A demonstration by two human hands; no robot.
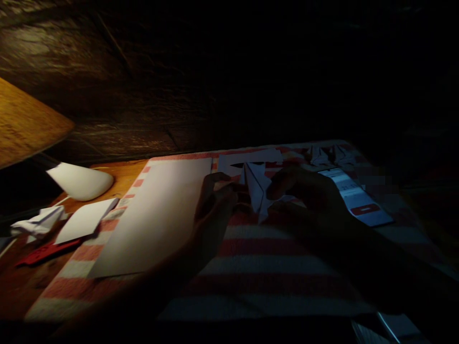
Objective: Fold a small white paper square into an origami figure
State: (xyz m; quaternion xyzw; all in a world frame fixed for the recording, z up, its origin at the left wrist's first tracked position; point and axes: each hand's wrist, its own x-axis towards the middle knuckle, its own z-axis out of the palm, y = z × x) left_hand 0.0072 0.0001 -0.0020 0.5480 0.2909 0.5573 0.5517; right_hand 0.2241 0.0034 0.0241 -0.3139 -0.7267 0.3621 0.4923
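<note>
Between my two hands, just above the striped cloth, is a folded white paper figure (256,188) with pointed ends. My left hand (217,203) grips its left side, fingers curled and mostly in shadow. From the right, my right hand (304,191) pinches the figure's other side with thumb and fingertips. A large white sheet of paper (161,210) lies flat to the left, partly behind my left forearm. Behind the figure rests another piece of white paper (229,160). Dim light hides the finer folds and some fingers.
A lit phone (353,196) lies right of my right hand. Two folded paper figures (317,155) stand behind it. At left are a lamp base (81,181), its shade (28,124), a folded paper (88,220), a crumpled-looking paper piece (39,222) and a red flat object (46,253). A dark wall rises behind.
</note>
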